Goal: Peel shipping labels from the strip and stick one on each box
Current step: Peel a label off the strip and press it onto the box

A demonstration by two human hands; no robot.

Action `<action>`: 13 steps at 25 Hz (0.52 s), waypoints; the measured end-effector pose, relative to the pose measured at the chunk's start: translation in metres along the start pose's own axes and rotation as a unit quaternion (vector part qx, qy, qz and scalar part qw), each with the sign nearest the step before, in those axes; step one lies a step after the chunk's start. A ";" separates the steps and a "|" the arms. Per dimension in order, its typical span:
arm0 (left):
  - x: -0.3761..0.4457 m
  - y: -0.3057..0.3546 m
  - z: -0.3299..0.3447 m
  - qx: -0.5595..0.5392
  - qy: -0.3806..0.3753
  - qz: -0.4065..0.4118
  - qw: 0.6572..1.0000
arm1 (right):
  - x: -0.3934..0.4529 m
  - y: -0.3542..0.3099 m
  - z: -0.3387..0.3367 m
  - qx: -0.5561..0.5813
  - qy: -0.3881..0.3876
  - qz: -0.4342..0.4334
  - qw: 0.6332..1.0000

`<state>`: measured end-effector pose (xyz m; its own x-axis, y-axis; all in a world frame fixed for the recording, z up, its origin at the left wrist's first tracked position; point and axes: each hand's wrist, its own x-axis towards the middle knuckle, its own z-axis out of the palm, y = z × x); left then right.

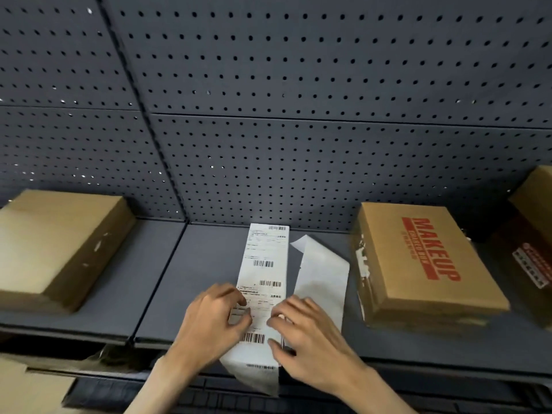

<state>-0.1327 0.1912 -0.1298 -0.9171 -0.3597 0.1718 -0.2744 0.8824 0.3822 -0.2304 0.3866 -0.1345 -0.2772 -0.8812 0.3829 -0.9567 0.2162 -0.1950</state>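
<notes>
Under both hands, label strip part-hidden

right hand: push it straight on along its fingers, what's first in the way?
The label strip: the right hand points left, fingertips already at its right edge. Beyond that, probably the left hand; depth is unclear.

Label strip print too small to read; far-right box cut off — edge

White label strip flat on shelf between cardboard boxes.
</notes>
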 end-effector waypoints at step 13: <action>-0.008 -0.038 0.009 -0.122 -0.017 0.026 0.992 | -0.008 -0.018 0.033 0.012 -0.073 0.008 0.997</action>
<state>-0.1173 0.1638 -0.1542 -0.9383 -0.3023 0.1679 -0.1525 0.7975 0.5837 -0.2078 0.3752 -0.1641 -0.2753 -0.9299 0.2439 -0.9492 0.2229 -0.2220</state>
